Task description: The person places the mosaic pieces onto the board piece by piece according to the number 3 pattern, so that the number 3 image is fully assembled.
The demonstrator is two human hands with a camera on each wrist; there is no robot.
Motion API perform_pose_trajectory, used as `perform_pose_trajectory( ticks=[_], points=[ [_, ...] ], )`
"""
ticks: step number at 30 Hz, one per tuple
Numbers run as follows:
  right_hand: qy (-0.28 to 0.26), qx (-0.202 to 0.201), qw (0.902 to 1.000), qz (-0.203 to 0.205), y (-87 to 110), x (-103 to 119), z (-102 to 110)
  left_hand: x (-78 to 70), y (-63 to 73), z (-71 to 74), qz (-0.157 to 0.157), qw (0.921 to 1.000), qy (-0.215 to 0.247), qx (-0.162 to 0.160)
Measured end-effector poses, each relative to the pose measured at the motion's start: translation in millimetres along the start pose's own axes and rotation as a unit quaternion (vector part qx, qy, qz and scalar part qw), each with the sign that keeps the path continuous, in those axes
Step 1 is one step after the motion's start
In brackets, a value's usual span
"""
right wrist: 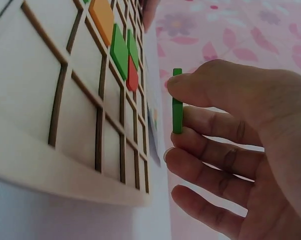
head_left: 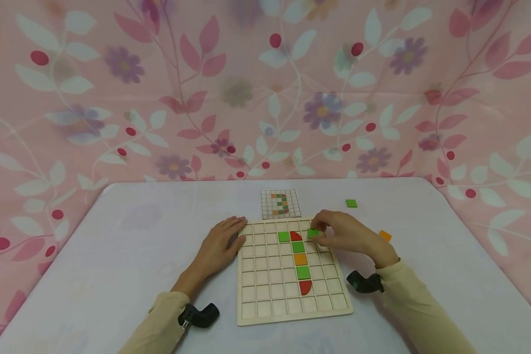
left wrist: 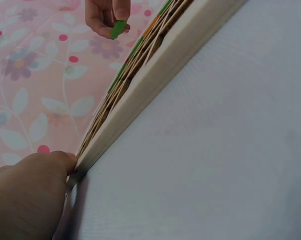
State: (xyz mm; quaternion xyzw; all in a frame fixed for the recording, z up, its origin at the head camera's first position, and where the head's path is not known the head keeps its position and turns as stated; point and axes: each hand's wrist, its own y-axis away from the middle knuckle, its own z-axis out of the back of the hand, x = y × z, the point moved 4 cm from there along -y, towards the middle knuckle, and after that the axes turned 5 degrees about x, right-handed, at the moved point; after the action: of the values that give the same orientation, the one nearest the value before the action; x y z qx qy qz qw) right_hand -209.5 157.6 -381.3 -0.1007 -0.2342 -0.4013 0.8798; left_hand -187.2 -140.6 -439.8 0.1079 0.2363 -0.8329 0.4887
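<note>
A wooden grid board point(head_left: 272, 293) lies on the table, with green, orange and red tiles set in some of its squares. Between thumb and fingertips, my right hand point(head_left: 347, 235) pinches a green square tile point(right wrist: 177, 102) above the board's upper right part. In the right wrist view that tile is seen edge-on, apart from the board. My left hand point(head_left: 219, 248) rests at the board's upper left edge, its fingers fairly straight and touching the rim. The left wrist view shows the left thumb point(left wrist: 45, 172) against the board's side.
Behind the board lies a pattern card point(head_left: 267, 209) printed with a small coloured grid. A loose green tile point(head_left: 351, 203) lies at the back right. Partly behind the right wrist is an orange tile point(head_left: 385, 236). A floral cloth point(head_left: 248, 98) hangs beyond the table.
</note>
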Motion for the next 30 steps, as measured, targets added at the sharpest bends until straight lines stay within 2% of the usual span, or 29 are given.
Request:
perform_pose_trajectory(
  ticks=[12,23,30],
  points=[
    [0.048,0.014,0.9980,0.038,-2.2,30,-9,0.2,0.5,0.0,0.004,1.0000,-0.003,0.002],
    [0.061,0.016,0.9960,0.063,-2.9,49,-17,0.3,1.2,1.6,0.008,1.0000,0.001,0.004],
    [0.072,0.025,0.9947,0.070,-2.1,58,-22,0.8,0.9,0.6,-0.003,1.0000,-0.001,0.001]
  ],
)
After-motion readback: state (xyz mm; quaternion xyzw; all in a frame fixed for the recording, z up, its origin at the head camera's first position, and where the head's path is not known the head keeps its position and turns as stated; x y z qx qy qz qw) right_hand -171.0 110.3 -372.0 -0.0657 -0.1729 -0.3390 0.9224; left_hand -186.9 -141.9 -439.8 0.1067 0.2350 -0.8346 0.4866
